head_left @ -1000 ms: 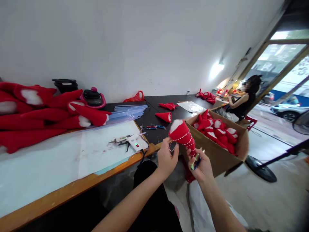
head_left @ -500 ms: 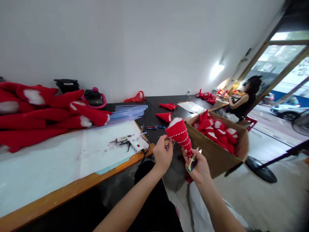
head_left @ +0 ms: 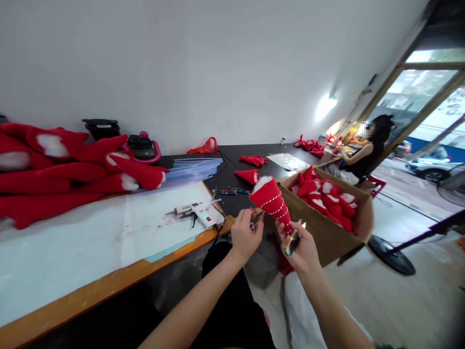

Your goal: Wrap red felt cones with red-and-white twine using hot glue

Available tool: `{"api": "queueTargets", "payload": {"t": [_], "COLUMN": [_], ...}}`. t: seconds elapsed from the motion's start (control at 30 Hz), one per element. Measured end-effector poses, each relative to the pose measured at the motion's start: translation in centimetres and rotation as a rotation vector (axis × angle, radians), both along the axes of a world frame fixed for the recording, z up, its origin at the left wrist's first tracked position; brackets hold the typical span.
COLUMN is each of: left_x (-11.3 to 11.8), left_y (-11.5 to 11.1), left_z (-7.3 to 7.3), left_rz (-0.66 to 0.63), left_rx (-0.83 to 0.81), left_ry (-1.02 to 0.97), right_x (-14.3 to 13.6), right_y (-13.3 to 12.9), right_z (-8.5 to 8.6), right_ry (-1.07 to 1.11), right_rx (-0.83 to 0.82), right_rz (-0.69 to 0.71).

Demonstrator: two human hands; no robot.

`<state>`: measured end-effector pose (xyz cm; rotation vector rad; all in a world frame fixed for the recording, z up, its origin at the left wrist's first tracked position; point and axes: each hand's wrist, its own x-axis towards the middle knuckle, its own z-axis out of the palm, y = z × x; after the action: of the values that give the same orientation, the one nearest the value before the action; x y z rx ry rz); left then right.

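Observation:
A red felt cone (head_left: 271, 198), stuffed with white fluff at its wide end, is wound with red-and-white twisted cord (head_left: 279, 214). My right hand (head_left: 302, 249) grips it near its narrow end, wide end tilted up and left. A pair of small scissors (head_left: 291, 244) with a yellow-green and dark blue handle is also tucked in that hand. Just left of the cone, my left hand (head_left: 247, 236) is closed with curled fingers. A bit of the same cord shows between its thumb and fingertips.
A white glue gun (head_left: 201, 213) lies on the white-covered table (head_left: 90, 242). Red stuffed pieces (head_left: 72, 165) are heaped at left. A cardboard box (head_left: 319, 237) of red cones stands right. Nearby are clear sticks (head_left: 196, 169), pens (head_left: 227, 192), a loose cone (head_left: 247, 176) and a seated person (head_left: 370, 150).
My left hand has shifted slightly right and down, with its fingers a little apart from the cone. The cone and scissors stay nearly in place in my right hand.

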<state>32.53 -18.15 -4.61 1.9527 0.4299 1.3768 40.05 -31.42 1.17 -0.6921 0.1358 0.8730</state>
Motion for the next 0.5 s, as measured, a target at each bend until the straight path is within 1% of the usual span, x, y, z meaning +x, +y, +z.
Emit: {"api": "queueTargets", "payload": {"t": [0.1, 0.17, 0.27, 0.37, 0.43, 0.5], "left_x": [-0.3, -0.5, -0.8, -1.1, -1.2, -1.2], "left_y": [0.4, 0.4, 0.1, -0.4, -0.7, -0.9], "left_z": [-0.3, -0.1, 0.6, 1.2, 1.2, 0.9], "left_rz": [-0.002, -0.013, 0.001, 0.086, 0.145, 0.161], "left_rx": [-0.072, -0.069, 0.019, 0.143, 0.219, 0.274], "left_ry": [0.002, -0.011, -0.007, 0.09, 0.184, 0.254], "right_x": [0.1, 0.0, -0.4, -0.8, -0.9, -0.9], "right_y": [-0.3, -0.3, 0.0, 0.3, 0.4, 0.4], "right_z": [0.2, 0.3, 0.3, 0.3, 0.2, 0.1], "right_ry": [-0.029, -0.062, -0.112, -0.156, -0.177, -0.188], "right_rx": [-0.034, -0.081, -0.146, -0.206, -0.233, -0.239], "right_rz": [-0.016, -0.057, -0.107, -0.144, -0.163, -0.167]}}
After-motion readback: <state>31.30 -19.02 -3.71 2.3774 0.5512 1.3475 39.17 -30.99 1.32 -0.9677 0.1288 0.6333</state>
